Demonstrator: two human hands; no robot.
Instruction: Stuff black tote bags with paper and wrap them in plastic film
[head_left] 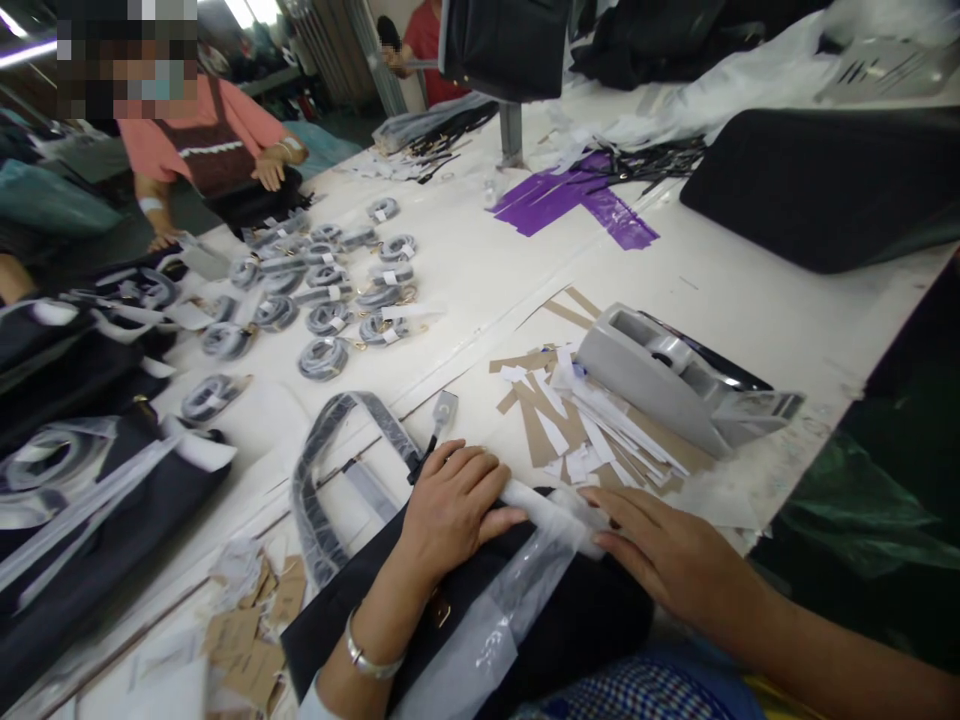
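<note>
A black handbag (352, 610) lies before me at the table's near edge, with a small gold-coloured fitting (441, 607) on it. One of its handles (319, 450), covered in clear film, stands up in an arch on the left. Along the bag's top runs a white wrapping sheet (551, 520), whose long loose strip (480, 640) hangs over the bag. My left hand (457, 510) is closed over this wrapping, fingers curled down across it. At the wrapping's other end, my right hand (660, 550) pinches it between thumb and fingers. A grey tag (444, 412) sticks out beyond my left hand.
A grey tape dispenser (652, 370) stands beyond my right hand, next to paper strips (577, 430). Several coiled, wrapped straps (322, 357) cover the left of the white table (450, 260). Brown tags (244, 640) and black bags (112, 520) lie left. A co-worker (210, 140) stands opposite.
</note>
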